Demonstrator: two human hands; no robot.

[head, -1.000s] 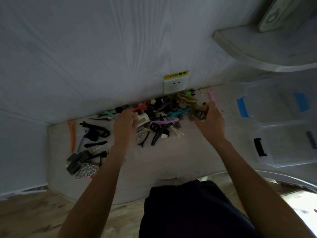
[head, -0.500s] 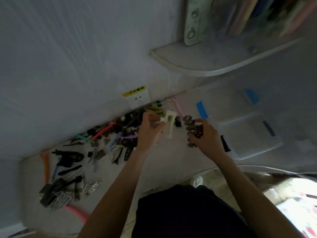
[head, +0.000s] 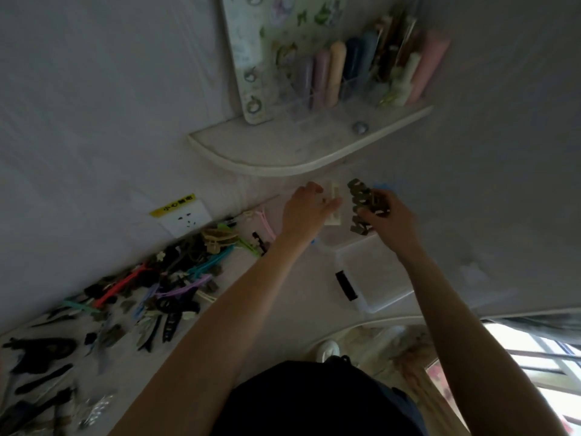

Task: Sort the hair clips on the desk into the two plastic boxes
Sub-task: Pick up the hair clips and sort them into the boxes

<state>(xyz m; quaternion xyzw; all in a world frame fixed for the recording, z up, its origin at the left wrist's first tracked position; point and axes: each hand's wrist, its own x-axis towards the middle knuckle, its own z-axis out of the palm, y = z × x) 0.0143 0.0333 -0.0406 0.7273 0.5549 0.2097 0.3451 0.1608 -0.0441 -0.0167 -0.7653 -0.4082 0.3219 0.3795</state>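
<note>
White surface below a corner shelf carries scattered hair clips. Above the plastic boxes, left hand pinches a cream clip; right hand grips seemingly brown clips.

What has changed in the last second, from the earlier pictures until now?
Both hands left the pile of hair clips and moved right, over the plastic boxes. The left hand, which was reaching into the pile, now holds a cream clip. The right hand holds the same brown claw clip as before. The pile, the wall socket and the boxes stayed where they were; the camera swung right.
</note>
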